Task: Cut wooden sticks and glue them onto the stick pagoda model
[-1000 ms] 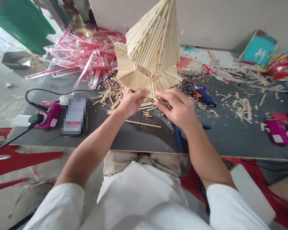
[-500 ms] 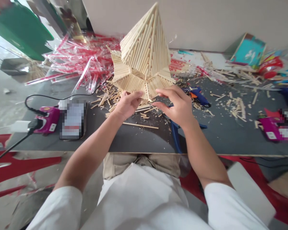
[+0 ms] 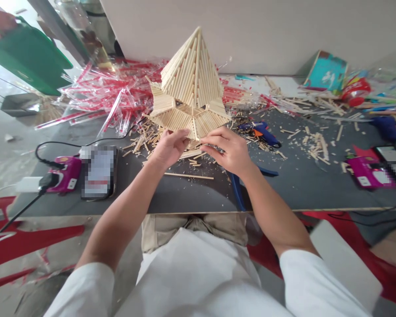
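Observation:
A model built of thin wooden sticks (image 3: 193, 72) rises in front of me, with a pointed cone on top and a flared, star-like base of slatted panels. My left hand (image 3: 167, 149) grips the base's near edge, thumb on top and the other fingers partly hidden beneath. At the base's front point, my right hand (image 3: 229, 149) has its thumb and fingers bent in a pinch around the tip. Loose stick offcuts (image 3: 145, 136) lie under and around the model.
A phone (image 3: 99, 171) and a purple power socket (image 3: 66, 174) lie left. Blue pliers (image 3: 238, 191) and a blue glue gun (image 3: 265, 133) sit right of the model. Red-and-clear plastic wrappers (image 3: 119, 92) pile up behind. Stick scraps (image 3: 320, 147) litter the right side.
The model has tipped, its peak now lower in view and gaps showing under the cone. My right hand has moved left and its fingers have drawn closer to the base's front point.

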